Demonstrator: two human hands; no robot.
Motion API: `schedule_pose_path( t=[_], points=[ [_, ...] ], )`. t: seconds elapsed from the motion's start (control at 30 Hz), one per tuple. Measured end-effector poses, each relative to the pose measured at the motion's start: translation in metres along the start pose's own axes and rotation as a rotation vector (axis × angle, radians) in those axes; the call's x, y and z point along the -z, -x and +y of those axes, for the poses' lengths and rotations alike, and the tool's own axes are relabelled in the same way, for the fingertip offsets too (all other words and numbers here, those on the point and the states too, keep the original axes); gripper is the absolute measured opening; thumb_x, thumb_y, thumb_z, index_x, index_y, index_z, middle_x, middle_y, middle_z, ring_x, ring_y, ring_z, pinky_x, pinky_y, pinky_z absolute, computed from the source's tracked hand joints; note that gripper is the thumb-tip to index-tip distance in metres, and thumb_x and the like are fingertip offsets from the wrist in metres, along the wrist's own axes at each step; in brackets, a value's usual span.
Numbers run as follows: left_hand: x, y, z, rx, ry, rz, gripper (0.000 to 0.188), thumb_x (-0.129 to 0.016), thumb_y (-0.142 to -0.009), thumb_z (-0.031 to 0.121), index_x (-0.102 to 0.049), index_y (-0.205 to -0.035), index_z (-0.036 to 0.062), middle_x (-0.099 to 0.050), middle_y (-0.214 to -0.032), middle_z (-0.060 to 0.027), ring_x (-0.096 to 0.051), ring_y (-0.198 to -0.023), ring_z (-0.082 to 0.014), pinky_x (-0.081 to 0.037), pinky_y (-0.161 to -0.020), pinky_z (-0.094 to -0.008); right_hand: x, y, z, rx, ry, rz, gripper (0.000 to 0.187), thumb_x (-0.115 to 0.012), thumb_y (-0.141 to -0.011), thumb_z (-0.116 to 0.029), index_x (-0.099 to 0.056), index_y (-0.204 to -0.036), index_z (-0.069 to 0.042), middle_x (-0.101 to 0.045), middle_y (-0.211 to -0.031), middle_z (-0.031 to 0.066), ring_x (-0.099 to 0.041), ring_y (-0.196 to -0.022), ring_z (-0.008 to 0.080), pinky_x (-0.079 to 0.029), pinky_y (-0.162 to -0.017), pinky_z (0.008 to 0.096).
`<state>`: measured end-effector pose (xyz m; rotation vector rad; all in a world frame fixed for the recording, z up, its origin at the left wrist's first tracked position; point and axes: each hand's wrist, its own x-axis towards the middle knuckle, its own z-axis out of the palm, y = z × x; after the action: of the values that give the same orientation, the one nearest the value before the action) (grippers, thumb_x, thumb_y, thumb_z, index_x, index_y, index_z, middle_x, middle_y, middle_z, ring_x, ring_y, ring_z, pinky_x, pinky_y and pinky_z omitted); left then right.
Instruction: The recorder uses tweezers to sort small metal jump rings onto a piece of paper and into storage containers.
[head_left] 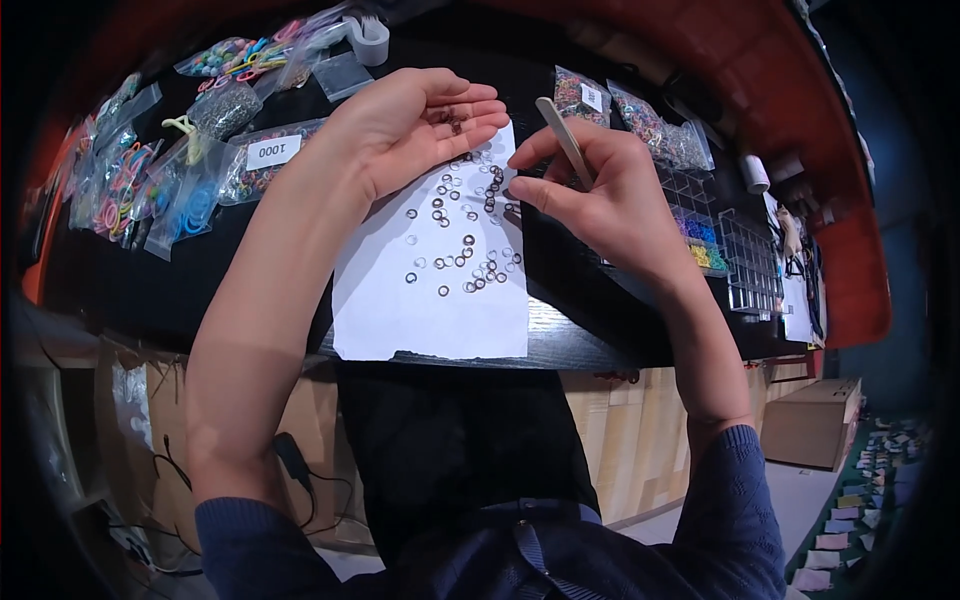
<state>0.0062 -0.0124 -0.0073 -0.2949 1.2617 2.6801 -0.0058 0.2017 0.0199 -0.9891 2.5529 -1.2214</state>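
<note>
My left hand (430, 125) is held palm up over the top of a white paper sheet (420, 320), its fingers together and slightly curled. A few small dark rings (455, 126) lie in its cupped palm. Scattered on the paper are many small rings (468, 240), some dark bronze and some silvery. My right hand (600, 190) hovers at the sheet's right edge. A slim, flat, pale stick-like tool (562, 135) is gripped in it, slanting up and left; its lower end is hidden by the hand. The right thumb and forefinger are apart beside the rings.
Clear bags of colourful rings and bands (130, 190) crowd the black table's left side. More filled bags (660, 125) lie at the back right. Compartment boxes (745, 265) with coloured pieces stand to the right. A white tape roll (368, 40) sits at the back.
</note>
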Motion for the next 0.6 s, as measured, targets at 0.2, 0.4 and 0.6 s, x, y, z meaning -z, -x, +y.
schedule_pose_path(
  t=[0.2,0.4,0.6],
  points=[
    [-0.002,0.000,-0.001,0.000,-0.028,-0.034,0.039,-0.056,-0.096,0.008,-0.052,-0.125,-0.0189,-0.058,-0.119,-0.0286,-0.064,-0.108,-0.0275,-0.056,-0.096,-0.0334,-0.008,-0.007,0.001,0.106,0.042,-0.051,0.020,-0.080,-0.077,-0.009,-0.071,-0.091,0.001,-0.065,-0.083,0.0081,-0.065,-0.071,0.0130,-0.051,-0.063,0.0282],
    [-0.007,0.002,-0.001,-0.015,-0.040,-0.020,0.039,-0.057,-0.096,0.009,-0.053,-0.125,-0.0178,-0.060,-0.118,-0.0273,-0.063,-0.112,-0.0286,-0.055,-0.098,-0.0333,-0.014,-0.010,0.012,0.111,0.042,-0.057,0.018,-0.079,-0.077,-0.008,-0.071,-0.090,0.002,-0.066,-0.084,0.0095,-0.067,-0.073,0.0152,-0.053,-0.066,0.0288],
    [-0.004,0.003,0.001,-0.013,-0.047,-0.014,0.038,-0.057,-0.096,0.009,-0.054,-0.124,-0.0170,-0.060,-0.118,-0.0267,-0.063,-0.113,-0.0288,-0.054,-0.099,-0.0337,-0.013,-0.010,0.010,0.179,0.177,0.000,0.015,-0.077,-0.077,-0.004,-0.071,-0.089,0.003,-0.067,-0.084,0.0109,-0.067,-0.073,0.0163,-0.053,-0.067,0.0291]
  ],
)
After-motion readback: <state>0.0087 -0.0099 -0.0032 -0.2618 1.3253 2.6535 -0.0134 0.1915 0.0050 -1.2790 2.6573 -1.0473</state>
